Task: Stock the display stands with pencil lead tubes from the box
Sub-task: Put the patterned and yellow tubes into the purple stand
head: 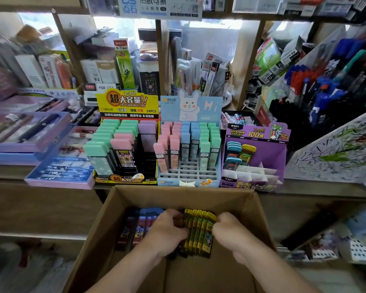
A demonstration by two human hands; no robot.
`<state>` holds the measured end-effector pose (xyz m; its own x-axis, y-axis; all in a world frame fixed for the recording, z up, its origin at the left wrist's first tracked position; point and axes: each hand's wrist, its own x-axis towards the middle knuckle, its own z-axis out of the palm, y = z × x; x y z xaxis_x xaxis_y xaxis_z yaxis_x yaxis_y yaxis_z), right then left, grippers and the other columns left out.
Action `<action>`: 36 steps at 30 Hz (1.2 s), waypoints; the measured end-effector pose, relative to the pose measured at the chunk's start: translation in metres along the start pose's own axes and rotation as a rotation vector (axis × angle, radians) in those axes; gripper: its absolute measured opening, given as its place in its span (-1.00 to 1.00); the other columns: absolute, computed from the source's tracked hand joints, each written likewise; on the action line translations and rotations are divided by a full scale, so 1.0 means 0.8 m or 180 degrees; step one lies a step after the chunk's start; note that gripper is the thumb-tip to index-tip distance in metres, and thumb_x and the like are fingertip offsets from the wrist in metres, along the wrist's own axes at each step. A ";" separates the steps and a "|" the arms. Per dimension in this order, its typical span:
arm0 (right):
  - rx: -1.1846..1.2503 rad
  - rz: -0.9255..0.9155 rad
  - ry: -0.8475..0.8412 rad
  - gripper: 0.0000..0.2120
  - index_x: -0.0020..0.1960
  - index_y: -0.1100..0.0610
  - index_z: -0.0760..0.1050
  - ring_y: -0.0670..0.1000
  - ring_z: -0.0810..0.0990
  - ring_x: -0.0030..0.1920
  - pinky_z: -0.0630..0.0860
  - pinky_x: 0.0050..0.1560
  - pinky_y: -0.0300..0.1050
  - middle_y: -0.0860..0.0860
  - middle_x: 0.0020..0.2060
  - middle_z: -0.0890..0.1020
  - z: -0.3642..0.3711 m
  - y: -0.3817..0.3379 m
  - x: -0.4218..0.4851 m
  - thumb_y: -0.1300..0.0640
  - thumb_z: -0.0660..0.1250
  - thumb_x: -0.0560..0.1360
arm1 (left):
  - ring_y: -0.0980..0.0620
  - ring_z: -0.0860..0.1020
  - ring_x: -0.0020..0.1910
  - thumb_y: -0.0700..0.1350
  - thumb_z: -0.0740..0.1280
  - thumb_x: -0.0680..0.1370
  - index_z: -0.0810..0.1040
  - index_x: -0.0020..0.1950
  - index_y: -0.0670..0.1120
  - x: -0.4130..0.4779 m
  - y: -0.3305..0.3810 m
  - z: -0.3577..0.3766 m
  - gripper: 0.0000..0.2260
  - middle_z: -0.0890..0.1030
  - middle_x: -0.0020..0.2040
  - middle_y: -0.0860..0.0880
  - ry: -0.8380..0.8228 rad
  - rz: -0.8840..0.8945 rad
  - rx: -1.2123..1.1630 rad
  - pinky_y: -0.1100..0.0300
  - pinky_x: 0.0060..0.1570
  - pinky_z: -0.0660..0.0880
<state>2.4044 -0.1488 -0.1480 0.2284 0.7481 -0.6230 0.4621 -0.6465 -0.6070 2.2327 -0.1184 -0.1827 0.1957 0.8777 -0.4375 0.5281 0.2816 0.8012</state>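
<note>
- Clamping yellow tubes between left hand and right hand, fingers curled.
- Risks dropping middle tubes on slack squeeze.
- May snag purple stand dividers at 1 o'clock.

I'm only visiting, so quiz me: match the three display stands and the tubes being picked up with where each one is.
1 yellow stand
2 rabbit stand
3 purple stand
4 yellow tubes

a in the cardboard box, gripped by left hand and right hand
b middle of the row
c right end
d left end

Pairs: 1-d, 2-b, 3-c, 4-a
</note>
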 end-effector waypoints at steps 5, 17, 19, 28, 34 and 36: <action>0.0719 0.0350 -0.0120 -0.84 0.20 0.08 0.45 0.06 0.62 0.08 0.63 0.09 -0.03 0.10 0.09 0.62 0.013 0.013 0.023 0.19 0.14 0.68 | 0.11 0.64 0.06 -0.19 0.48 0.47 0.50 0.30 0.00 -0.002 -0.001 0.005 -0.58 0.66 0.07 0.02 0.0045 -0.0106 -0.0317 0.15 0.12 0.62; 0.1037 0.0450 -0.0182 -0.79 0.10 0.12 0.45 0.07 0.65 -0.03 0.61 -0.35 -0.14 0.15 -0.01 0.64 0.022 0.015 0.026 0.38 0.20 0.57 | 0.19 0.56 0.09 -0.20 0.42 0.51 0.45 0.20 0.15 -0.009 -0.011 0.018 -0.64 0.58 0.09 0.17 0.0189 0.0148 -0.0247 0.32 0.02 0.54; 0.1046 0.0427 -0.0210 -0.77 0.11 0.12 0.45 0.08 0.65 -0.01 0.61 -0.35 -0.14 0.16 0.01 0.64 0.023 0.015 0.025 0.39 0.20 0.57 | 0.18 0.56 0.09 -0.18 0.41 0.52 0.44 0.20 0.16 -0.008 -0.013 0.019 -0.64 0.60 0.09 0.17 0.0225 0.0195 -0.0197 0.26 0.06 0.57; 0.0997 0.0270 -0.0235 -0.80 -0.02 0.07 0.49 0.01 0.67 -0.10 0.60 -0.36 -0.17 0.10 -0.10 0.68 0.023 0.004 0.014 0.34 0.20 0.63 | 0.20 0.64 0.01 -0.14 0.41 0.54 0.53 0.25 0.09 -0.007 -0.015 0.015 -0.69 0.66 0.04 0.11 0.0116 0.0361 -0.0099 0.19 0.02 0.65; 0.1025 0.0290 -0.0156 -0.74 -0.11 0.06 0.48 0.03 0.64 -0.08 0.63 -0.31 -0.18 0.10 -0.09 0.62 0.026 -0.002 0.017 0.37 0.20 0.62 | 0.18 0.65 0.02 -0.12 0.43 0.50 0.60 0.17 0.04 -0.003 -0.014 0.000 -0.75 0.70 0.01 0.09 0.0025 0.0226 0.0050 0.17 0.08 0.63; 0.1047 0.0348 -0.0099 -0.76 -0.10 0.07 0.49 0.05 0.63 -0.06 0.63 -0.32 -0.18 0.11 -0.07 0.59 0.028 -0.002 0.021 0.38 0.24 0.61 | 0.20 0.66 -0.03 -0.13 0.43 0.50 0.63 0.10 0.06 -0.002 -0.012 -0.002 -0.81 0.72 -0.06 0.11 -0.0037 0.0159 0.0023 0.22 0.00 0.63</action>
<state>2.3882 -0.1384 -0.1689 0.2327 0.6701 -0.7048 0.1344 -0.7399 -0.6591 2.2257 -0.1217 -0.1887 0.2316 0.8860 -0.4016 0.5233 0.2346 0.8192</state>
